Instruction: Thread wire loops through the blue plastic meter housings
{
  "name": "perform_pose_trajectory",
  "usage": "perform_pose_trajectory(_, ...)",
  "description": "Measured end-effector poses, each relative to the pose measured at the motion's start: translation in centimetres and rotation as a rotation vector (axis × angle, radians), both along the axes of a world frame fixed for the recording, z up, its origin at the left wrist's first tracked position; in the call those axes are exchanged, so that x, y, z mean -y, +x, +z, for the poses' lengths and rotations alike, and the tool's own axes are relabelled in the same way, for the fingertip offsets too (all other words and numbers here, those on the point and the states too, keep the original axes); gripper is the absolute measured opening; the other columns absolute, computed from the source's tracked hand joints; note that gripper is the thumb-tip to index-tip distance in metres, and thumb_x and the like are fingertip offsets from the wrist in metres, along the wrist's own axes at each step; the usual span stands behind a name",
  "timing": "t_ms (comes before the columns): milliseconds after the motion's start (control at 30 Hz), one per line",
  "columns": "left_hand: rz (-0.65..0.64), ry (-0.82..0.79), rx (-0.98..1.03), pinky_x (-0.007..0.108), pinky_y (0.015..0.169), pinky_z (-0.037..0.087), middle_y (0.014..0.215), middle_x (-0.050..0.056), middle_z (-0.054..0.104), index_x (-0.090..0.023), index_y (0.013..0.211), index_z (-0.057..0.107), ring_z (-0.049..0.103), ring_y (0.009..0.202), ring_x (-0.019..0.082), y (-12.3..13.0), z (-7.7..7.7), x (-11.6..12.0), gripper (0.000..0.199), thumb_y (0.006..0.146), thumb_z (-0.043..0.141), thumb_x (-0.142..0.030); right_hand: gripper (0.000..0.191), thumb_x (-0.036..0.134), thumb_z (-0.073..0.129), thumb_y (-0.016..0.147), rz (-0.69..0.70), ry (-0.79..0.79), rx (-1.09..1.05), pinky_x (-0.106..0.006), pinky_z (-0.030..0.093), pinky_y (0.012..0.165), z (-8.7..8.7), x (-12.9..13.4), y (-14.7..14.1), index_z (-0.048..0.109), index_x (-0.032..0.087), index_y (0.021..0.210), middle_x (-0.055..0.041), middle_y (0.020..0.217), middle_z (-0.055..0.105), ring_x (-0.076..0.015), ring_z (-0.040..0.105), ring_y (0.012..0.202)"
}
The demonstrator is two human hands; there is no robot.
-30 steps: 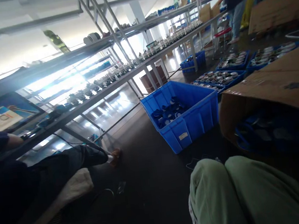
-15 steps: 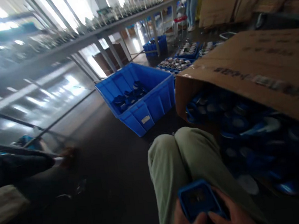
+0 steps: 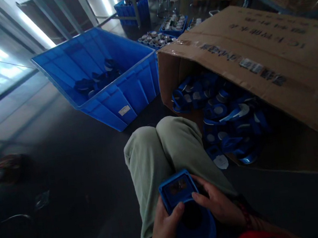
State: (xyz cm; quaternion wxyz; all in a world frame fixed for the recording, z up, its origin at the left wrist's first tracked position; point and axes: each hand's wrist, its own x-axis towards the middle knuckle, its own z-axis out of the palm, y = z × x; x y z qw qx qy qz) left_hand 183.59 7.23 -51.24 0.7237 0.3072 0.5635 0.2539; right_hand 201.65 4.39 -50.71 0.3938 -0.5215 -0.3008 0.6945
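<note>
A blue plastic housing (image 3: 196,222) with a rectangular window frame at its top and a dark round opening below lies over my lap. My left hand (image 3: 167,222) grips its left side, thumb on the front face. From the right, my right hand (image 3: 215,201) holds the same housing, its thumb near the frame's lower corner. Beyond my knees, a big blue crate (image 3: 140,86) holds several dark blue parts (image 3: 96,80). To the right, an open cardboard box (image 3: 291,64) lies on its side with many similar blue housings (image 3: 218,109) inside its mouth.
Trays of small metallic parts (image 3: 156,39) sit behind the crate, near another blue crate (image 3: 142,11). Metal frame legs (image 3: 135,6) rise at the back. Someone's shoe (image 3: 10,168) is on the floor at the left.
The view has tilted down and turned, so the box, crate and my knees appear shifted left and upward. Both hands still hold the blue housing, more of which now shows.
</note>
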Motion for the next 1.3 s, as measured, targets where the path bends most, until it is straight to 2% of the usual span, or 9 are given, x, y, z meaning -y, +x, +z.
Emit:
perform_pose_trajectory(133, -0.087, 0.012, -0.019, 0.043, 0.088, 0.054, 0.115, 0.013, 0.069, -0.017, 0.113, 0.058, 0.065, 0.104, 0.032, 0.4, 0.3, -0.4, 0.059, 0.069, 0.074, -0.052, 0.064, 0.052, 0.053, 0.089, 0.005, -0.028, -0.073, -0.049, 0.026, 0.116, -0.2, 0.1, 0.3, 0.037, 0.021, 0.142, -0.0116, 0.148, 0.041, -0.0252, 0.037, 0.137)
perform_pose_trajectory(233, -0.165, 0.058, -0.089, 0.045, 0.09, 0.052, 0.117, 0.016, 0.067, -0.015, 0.113, 0.056, 0.063, 0.106, 0.033, 0.6, 0.4, -0.8, 0.06, 0.071, 0.07, -0.054, 0.066, 0.05, 0.055, 0.088, 0.052, 0.014, 0.004, -0.049, 0.018, 0.119, -0.4, 0.3, 0.6, 0.034, 0.021, 0.143, -0.0095, 0.152, 0.035, -0.0243, 0.029, 0.142)
perform_pose_trajectory(300, -0.173, 0.066, -0.092, 0.046, 0.089, 0.052, 0.113, 0.017, 0.068, -0.014, 0.113, 0.055, 0.064, 0.103, 0.032, 0.7, 0.5, -0.9, 0.061, 0.07, 0.07, -0.055, 0.066, 0.049, 0.056, 0.088, 0.072, 0.044, 0.044, -0.049, 0.015, 0.12, -0.5, 0.5, 0.7, 0.034, 0.022, 0.144, -0.0086, 0.153, 0.033, -0.024, 0.026, 0.143)
perform_pose_trajectory(467, -0.169, 0.063, -0.056, 0.044, 0.088, 0.053, 0.108, 0.016, 0.07, -0.015, 0.11, 0.054, 0.066, 0.099, 0.031, 0.8, 0.6, -0.8, 0.061, 0.067, 0.072, -0.053, 0.066, 0.047, 0.057, 0.088, 0.06, 0.055, -0.026, -0.051, 0.02, 0.118, -1.0, 0.8, 0.6, 0.031, 0.025, 0.145, -0.0086, 0.152, 0.034, -0.025, 0.03, 0.141)
perform_pose_trajectory(633, -0.187, 0.064, -0.039, 0.043, 0.084, 0.054, 0.108, 0.015, 0.069, -0.016, 0.113, 0.051, 0.066, 0.098, 0.03, 0.6, 0.9, -0.8, 0.062, 0.068, 0.072, -0.051, 0.068, 0.042, 0.06, 0.086, 0.066, 0.126, 0.045, -0.051, 0.014, 0.12, -1.2, 0.9, 0.6, 0.031, 0.025, 0.145, -0.008, 0.153, 0.032, -0.0246, 0.025, 0.143)
perform_pose_trajectory(900, -0.212, 0.123, -0.207, 0.044, 0.086, 0.053, 0.108, 0.016, 0.068, -0.014, 0.111, 0.053, 0.066, 0.097, 0.031, 1.0, 1.2, -1.0, 0.061, 0.068, 0.07, -0.054, 0.068, 0.039, 0.061, 0.083, 0.056, 0.113, 0.065, -0.051, 0.017, 0.119, -1.5, 0.8, 0.6, 0.033, 0.025, 0.144, -0.0088, 0.151, 0.036, -0.0265, 0.028, 0.142)
perform_pose_trajectory(1133, -0.211, 0.146, -0.192, 0.044, 0.083, 0.054, 0.104, 0.015, 0.069, -0.014, 0.108, 0.054, 0.067, 0.095, 0.03, 1.3, 1.7, -1.6, 0.059, 0.068, 0.07, -0.053, 0.078, 0.03, 0.066, 0.076, 0.069, 0.106, 0.038, -0.049, 0.02, 0.118, -1.5, 0.9, 0.5, 0.03, 0.026, 0.145, -0.0086, 0.151, 0.036, -0.0265, 0.03, 0.141)
perform_pose_trajectory(1233, -0.227, 0.145, -0.223, 0.044, 0.084, 0.054, 0.104, 0.015, 0.07, -0.014, 0.107, 0.055, 0.067, 0.094, 0.03, 1.4, 1.9, -1.8, 0.056, 0.069, 0.068, -0.052, 0.08, 0.032, 0.068, 0.074, 0.084, 0.113, 0.036, -0.051, 0.02, 0.118, -1.4, 0.7, 0.7, 0.03, 0.026, 0.145, -0.0095, 0.152, 0.034, -0.0277, 0.03, 0.14)
perform_pose_trajectory(1300, -0.227, 0.144, -0.224, 0.045, 0.084, 0.054, 0.104, 0.015, 0.07, -0.013, 0.107, 0.055, 0.067, 0.094, 0.03, 1.5, 1.9, -1.8, 0.056, 0.069, 0.069, -0.051, 0.075, 0.036, 0.066, 0.078, 0.078, 0.112, 0.042, -0.052, 0.018, 0.118, -1.3, 0.7, 0.8, 0.032, 0.025, 0.144, -0.0103, 0.152, 0.035, -0.0278, 0.029, 0.141)
